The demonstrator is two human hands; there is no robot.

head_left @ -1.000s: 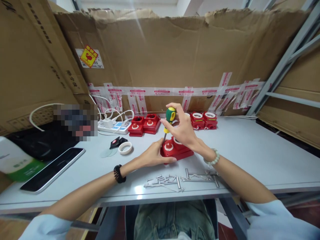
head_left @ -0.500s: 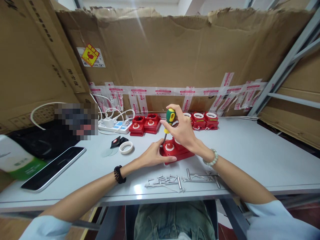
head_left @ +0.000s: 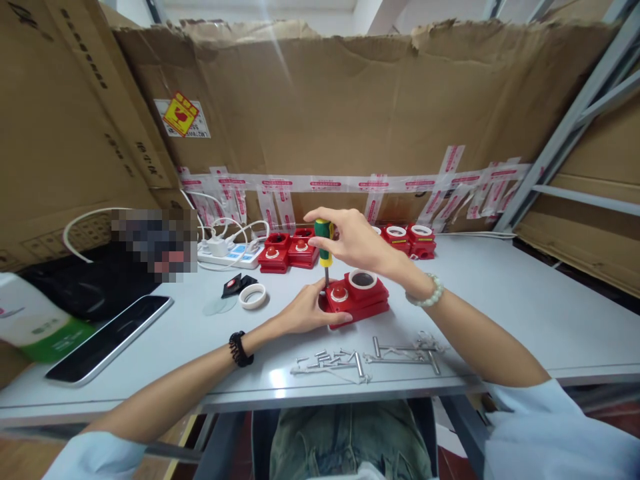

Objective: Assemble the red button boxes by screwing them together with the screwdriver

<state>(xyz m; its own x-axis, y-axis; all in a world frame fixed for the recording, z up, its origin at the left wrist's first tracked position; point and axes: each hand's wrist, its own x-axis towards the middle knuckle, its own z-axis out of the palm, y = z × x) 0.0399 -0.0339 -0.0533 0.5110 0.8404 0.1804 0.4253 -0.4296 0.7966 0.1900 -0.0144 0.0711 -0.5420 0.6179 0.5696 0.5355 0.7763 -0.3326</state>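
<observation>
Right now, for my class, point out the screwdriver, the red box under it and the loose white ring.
Screwdriver (head_left: pixel 325 255), head view: lower handle.
Red box (head_left: pixel 362 309), head view: front side.
Loose white ring (head_left: pixel 254 305), head view: front outer wall.

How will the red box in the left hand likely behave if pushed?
The red box would probably slide rather than roll: it is blocky, on a smooth-looking table. It seems stiff, showing no bend where the left hand grips it. Tipping looks unlikely, because it sits low and wide.
</observation>
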